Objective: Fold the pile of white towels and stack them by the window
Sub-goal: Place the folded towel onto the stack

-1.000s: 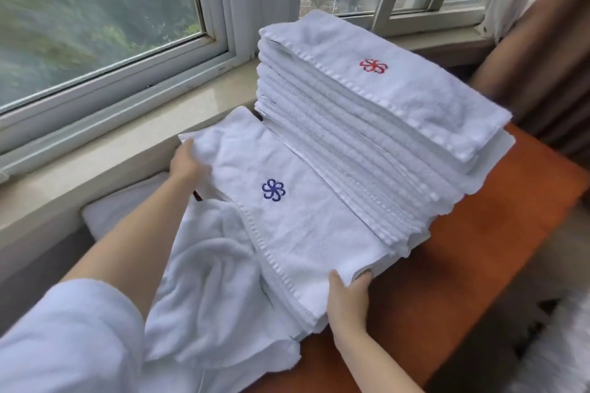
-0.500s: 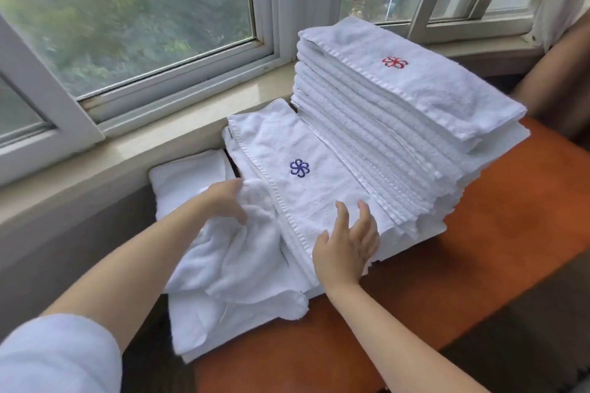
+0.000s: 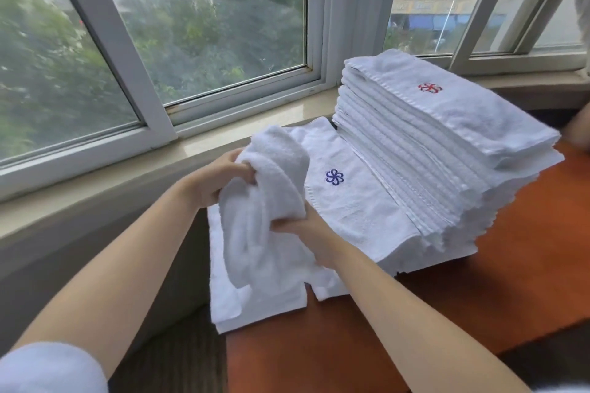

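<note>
A crumpled white towel [image 3: 265,210] is lifted off the table between both hands. My left hand [image 3: 220,180] grips its upper bunch, and my right hand [image 3: 303,230] grips its lower right side. Under it lie flat white towels [image 3: 252,303] at the table's left end. To the right, a folded towel with a blue flower mark [image 3: 351,201] tops a low stack. A tall stack of folded towels [image 3: 440,150] with a red flower mark on top stands by the window [image 3: 191,29].
The orange-brown table [image 3: 415,313] runs along a stone window sill [image 3: 95,182]. Another person's arm [image 3: 581,128] shows at the right edge behind the tall stack. A curtain hangs at the top right corner. Dark floor lies below the table's left end.
My right hand left the blue-marked folded towel and took hold of the crumpled towel. Both hands have raised that towel up off the pile.
</note>
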Available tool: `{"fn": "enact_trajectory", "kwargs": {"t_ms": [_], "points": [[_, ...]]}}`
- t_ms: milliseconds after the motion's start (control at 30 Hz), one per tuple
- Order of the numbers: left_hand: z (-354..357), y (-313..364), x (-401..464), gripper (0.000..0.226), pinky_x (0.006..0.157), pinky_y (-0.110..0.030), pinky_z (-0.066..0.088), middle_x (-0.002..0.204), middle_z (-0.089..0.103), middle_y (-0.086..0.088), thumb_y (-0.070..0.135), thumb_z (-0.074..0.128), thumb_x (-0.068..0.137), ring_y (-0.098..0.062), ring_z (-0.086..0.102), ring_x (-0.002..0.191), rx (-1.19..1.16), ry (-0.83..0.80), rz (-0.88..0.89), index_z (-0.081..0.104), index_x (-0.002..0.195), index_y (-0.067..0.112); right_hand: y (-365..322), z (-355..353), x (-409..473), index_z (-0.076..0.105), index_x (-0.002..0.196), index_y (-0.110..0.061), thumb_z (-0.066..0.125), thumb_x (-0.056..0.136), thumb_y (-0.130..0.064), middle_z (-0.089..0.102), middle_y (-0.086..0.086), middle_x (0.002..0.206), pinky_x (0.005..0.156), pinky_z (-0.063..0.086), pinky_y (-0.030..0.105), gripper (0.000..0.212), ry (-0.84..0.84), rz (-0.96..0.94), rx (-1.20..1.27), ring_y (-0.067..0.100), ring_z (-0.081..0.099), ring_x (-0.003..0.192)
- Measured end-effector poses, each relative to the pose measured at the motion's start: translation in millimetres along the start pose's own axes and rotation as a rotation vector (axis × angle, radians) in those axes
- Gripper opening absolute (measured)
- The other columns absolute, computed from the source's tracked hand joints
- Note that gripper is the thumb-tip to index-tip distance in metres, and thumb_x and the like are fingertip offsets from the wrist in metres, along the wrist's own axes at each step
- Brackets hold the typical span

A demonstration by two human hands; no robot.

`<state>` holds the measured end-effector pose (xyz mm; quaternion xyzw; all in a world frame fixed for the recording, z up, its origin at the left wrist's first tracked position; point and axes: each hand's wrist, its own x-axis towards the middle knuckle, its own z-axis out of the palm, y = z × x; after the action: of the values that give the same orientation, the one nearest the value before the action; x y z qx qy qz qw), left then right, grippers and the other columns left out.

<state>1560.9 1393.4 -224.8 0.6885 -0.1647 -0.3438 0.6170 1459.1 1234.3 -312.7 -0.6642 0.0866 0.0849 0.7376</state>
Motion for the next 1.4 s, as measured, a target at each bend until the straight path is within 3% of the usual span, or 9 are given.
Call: {"fn": "enact_trajectory", "kwargs": {"t_ms": [133,233,400,533,667,767,1067,1233,1400], "points": [[-9,-49,1,0.047,0.07,-0.026,0.057,0.11,0.069,-0.003,0.021,0.071,0.073,-0.014,0.068,0.092,-0.06,-0.067,-0.173,0.062,0.119,0.022,0,-34,-23,0.068,0.095,-0.01,0.065,0.08,0.0,0.073,-0.002,0.081,0.066,0.054,0.02,0.018,-0.073,0.218,-0.041,0.019,0.067,0.082],[-7,-103,11,0.071,0.077,-0.028,0.051,0.12,0.057,0.001,0.055,0.085,0.061,-0.013,0.055,0.099,0.128,0.044,-0.403,0.06,0.121,0.024,20,-57,-38,0.07,0.11,-0.004,0.067,0.075,-0.006,0.071,0.015,0.102,0.078,0.057,0.035,0.036,-0.183,0.506,0.028,0.031,0.067,0.093],[19,-156,33,0.064,0.092,-0.031,0.043,0.141,0.047,-0.012,0.031,0.066,0.09,-0.027,0.052,0.12,0.447,0.331,-0.5,0.039,0.143,0.007,37,-59,-34,0.06,0.126,-0.022,0.076,0.076,-0.025,0.071,-0.002,0.112,0.101,0.049,0.042,0.053,-0.044,0.489,-0.292,0.017,0.067,0.105],[24,-150,37,0.049,0.065,-0.028,0.04,0.102,0.054,-0.009,0.041,0.06,0.077,-0.022,0.054,0.075,0.287,0.224,-0.527,0.052,0.114,0.009,47,-27,-30,0.033,0.146,-0.031,0.084,0.056,-0.045,0.045,-0.015,0.14,0.11,0.039,0.036,0.104,0.019,0.393,-0.301,0.01,0.044,0.13],[8,-150,29,0.043,0.056,-0.025,0.036,0.083,0.047,-0.002,0.049,0.065,0.084,-0.015,0.043,0.06,0.079,0.15,-0.618,0.056,0.109,0.016,55,4,-22,0.051,0.12,-0.021,0.08,0.077,-0.03,0.056,-0.011,0.105,0.072,0.042,0.01,0.053,0.122,0.315,-0.326,0.004,0.056,0.1],[-5,-154,23,0.059,0.066,-0.026,0.044,0.091,0.059,-0.003,0.065,0.061,0.08,-0.016,0.053,0.071,-0.083,0.093,-0.621,0.066,0.114,0.017,52,6,-15,0.058,0.107,-0.012,0.076,0.075,-0.014,0.06,0.001,0.095,0.064,0.043,0.016,0.036,0.233,0.326,-0.231,0.011,0.062,0.087],[46,-124,20,0.045,0.076,-0.029,0.048,0.098,0.066,-0.004,0.051,0.067,0.077,-0.018,0.062,0.087,0.054,0.073,-0.631,0.068,0.108,0.019,2,-40,-35,0.071,0.082,-0.008,0.067,0.053,-0.01,0.067,0.014,0.082,0.076,0.05,0.034,0.03,-0.21,0.631,-0.169,0.029,0.064,0.074],[81,-124,20,0.024,0.064,-0.023,0.051,0.076,0.048,-0.007,0.005,0.044,0.102,-0.014,0.055,0.063,0.174,0.187,-0.61,0.052,0.079,0.006,-13,-70,-52,0.064,0.087,-0.005,0.063,0.044,-0.006,0.063,0.015,0.076,0.073,0.049,0.033,0.043,-0.267,0.544,0.031,0.03,0.059,0.072],[101,-113,-5,0.018,0.086,-0.026,0.055,0.095,0.062,-0.008,0.008,0.05,0.098,-0.029,0.063,0.104,0.321,0.098,-0.642,0.056,0.083,0.016,-7,-96,-61,0.054,0.105,-0.003,0.064,0.044,-0.007,0.057,0.017,0.086,0.072,0.05,0.033,0.062,-0.379,0.454,0.083,0.03,0.058,0.075]]}}
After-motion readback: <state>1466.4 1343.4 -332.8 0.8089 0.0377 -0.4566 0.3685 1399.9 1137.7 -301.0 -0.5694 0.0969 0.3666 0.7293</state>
